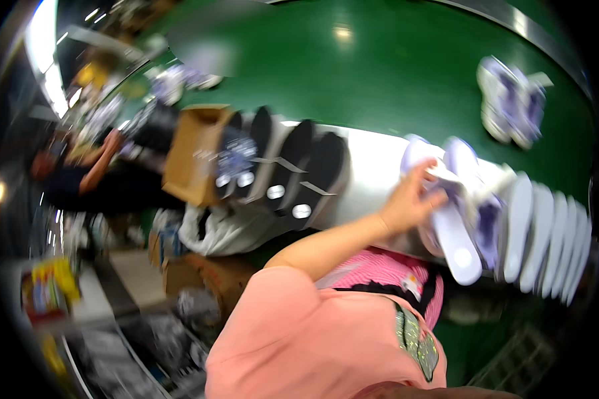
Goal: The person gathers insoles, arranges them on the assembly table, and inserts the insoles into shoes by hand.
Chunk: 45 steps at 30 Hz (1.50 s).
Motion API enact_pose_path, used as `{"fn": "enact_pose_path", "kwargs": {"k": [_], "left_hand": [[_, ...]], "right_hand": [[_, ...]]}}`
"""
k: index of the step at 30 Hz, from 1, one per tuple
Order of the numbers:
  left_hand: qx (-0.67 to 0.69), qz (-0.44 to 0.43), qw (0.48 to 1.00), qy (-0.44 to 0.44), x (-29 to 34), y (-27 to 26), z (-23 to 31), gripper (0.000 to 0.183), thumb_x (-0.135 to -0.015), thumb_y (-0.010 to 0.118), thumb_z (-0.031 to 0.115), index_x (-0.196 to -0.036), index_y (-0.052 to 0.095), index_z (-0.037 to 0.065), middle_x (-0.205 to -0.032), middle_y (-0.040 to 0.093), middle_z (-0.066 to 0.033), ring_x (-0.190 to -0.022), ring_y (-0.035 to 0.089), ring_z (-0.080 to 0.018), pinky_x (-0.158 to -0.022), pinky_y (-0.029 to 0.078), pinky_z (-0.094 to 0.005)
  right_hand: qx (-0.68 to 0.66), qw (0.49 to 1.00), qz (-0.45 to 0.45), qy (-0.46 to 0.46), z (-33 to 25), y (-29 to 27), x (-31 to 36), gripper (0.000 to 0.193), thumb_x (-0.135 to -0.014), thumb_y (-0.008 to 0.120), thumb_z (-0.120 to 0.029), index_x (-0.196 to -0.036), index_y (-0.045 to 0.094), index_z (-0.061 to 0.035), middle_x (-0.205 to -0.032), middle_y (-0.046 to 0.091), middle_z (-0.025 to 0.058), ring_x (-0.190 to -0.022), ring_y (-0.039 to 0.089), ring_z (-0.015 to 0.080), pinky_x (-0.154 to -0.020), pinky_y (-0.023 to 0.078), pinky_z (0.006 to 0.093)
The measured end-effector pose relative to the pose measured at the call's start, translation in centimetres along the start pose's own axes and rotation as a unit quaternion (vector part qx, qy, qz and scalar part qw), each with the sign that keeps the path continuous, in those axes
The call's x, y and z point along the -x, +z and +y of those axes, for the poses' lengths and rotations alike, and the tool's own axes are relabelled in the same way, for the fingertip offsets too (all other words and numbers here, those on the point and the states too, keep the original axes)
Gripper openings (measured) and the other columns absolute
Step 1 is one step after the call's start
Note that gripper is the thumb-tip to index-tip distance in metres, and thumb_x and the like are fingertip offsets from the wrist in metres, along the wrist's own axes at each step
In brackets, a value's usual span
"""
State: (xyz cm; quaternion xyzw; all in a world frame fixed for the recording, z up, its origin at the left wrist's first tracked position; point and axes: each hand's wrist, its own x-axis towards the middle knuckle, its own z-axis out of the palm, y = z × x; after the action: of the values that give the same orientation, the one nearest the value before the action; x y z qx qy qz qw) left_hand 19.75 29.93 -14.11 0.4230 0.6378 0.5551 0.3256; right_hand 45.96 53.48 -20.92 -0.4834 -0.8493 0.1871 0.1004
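My left hand [412, 199] reaches over a pair of white and lilac sneakers, its fingers curled round the upper of the left sneaker [416, 151], near the tongue. A pale insole [458, 246] sticks out of that shoe's opening towards me, just beside my thumb. Motion blur hides exactly how the fingertips meet the shoe. The right sneaker [466, 163] lies alongside, with a white piece across its top. My right hand does not show.
Several pale insoles [536, 239] stand in a row at right; black insoles [306, 169] line up at left beside an open cardboard box [196, 156]. Another sneaker pair [511, 103] rests on the green surface [379, 73]. A co-worker [106, 179] is at far left.
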Motion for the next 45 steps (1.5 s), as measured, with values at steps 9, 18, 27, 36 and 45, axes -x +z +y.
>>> {"fn": "enact_pose_path", "kwargs": {"k": [9,18,27,36,45], "left_hand": [[-0.167,-0.04,0.893,-0.416,26.1,-11.1,-7.1,0.041,-0.078,0.054,0.03,-0.107,0.047,0.002,-0.093,0.054,-0.0138,-0.089,0.052,-0.0226,-0.076,0.043,-0.0306],[0.023,-0.372,0.745,-0.553,34.7,-10.5,-7.4,0.043,-0.076,0.055,0.029,-0.109,0.047,0.003,-0.098,0.054,-0.0125,-0.091,0.051,-0.0221,-0.078,0.041,-0.0315],[0.046,-0.385,0.765,-0.515,32.7,-11.9,-5.8,0.045,-0.074,0.056,0.027,-0.112,0.048,0.004,-0.103,0.053,-0.0113,-0.093,0.05,-0.0215,-0.079,0.04,-0.0324],[0.082,-0.395,0.76,-0.509,29.1,-13.3,-5.1,0.047,-0.069,0.058,0.022,-0.112,0.05,0.005,-0.108,0.053,-0.0106,-0.097,0.048,-0.0215,-0.084,0.037,-0.0334],[-0.191,-0.436,0.778,-0.409,18.2,-13.6,1.7,0.035,-0.071,0.056,0.021,-0.101,0.051,0.002,-0.087,0.057,-0.0122,-0.079,0.051,-0.0163,-0.067,0.041,-0.0312]], "right_hand": [[-0.088,0.989,-0.098,-0.067,-5.6,1.7,1.6,0.018,-0.081,0.047,-0.021,-0.084,0.053,-0.005,-0.072,0.05,0.002,-0.068,0.047,0.0117,-0.063,0.041,0.0256],[-0.238,0.93,-0.275,-0.047,-10.3,0.6,9.5,0.016,-0.08,0.049,-0.019,-0.084,0.054,-0.0045,-0.072,0.051,0.002,-0.068,0.048,0.0112,-0.062,0.041,0.0254],[-0.297,0.855,-0.424,0.005,-11.9,0.9,16.1,0.014,-0.079,0.051,-0.017,-0.084,0.054,-0.004,-0.072,0.051,0.0021,-0.067,0.048,0.0106,-0.062,0.041,0.0253],[-0.311,0.822,-0.475,0.042,-11.4,1.0,18.9,0.013,-0.078,0.054,-0.015,-0.084,0.055,-0.0035,-0.072,0.052,0.0022,-0.067,0.048,0.0101,-0.062,0.041,0.0251],[-0.321,0.803,-0.499,0.055,-10.2,0.1,21.4,0.012,-0.077,0.056,-0.012,-0.084,0.056,-0.003,-0.071,0.052,0.0022,-0.067,0.048,0.0096,-0.062,0.041,0.025]]}}
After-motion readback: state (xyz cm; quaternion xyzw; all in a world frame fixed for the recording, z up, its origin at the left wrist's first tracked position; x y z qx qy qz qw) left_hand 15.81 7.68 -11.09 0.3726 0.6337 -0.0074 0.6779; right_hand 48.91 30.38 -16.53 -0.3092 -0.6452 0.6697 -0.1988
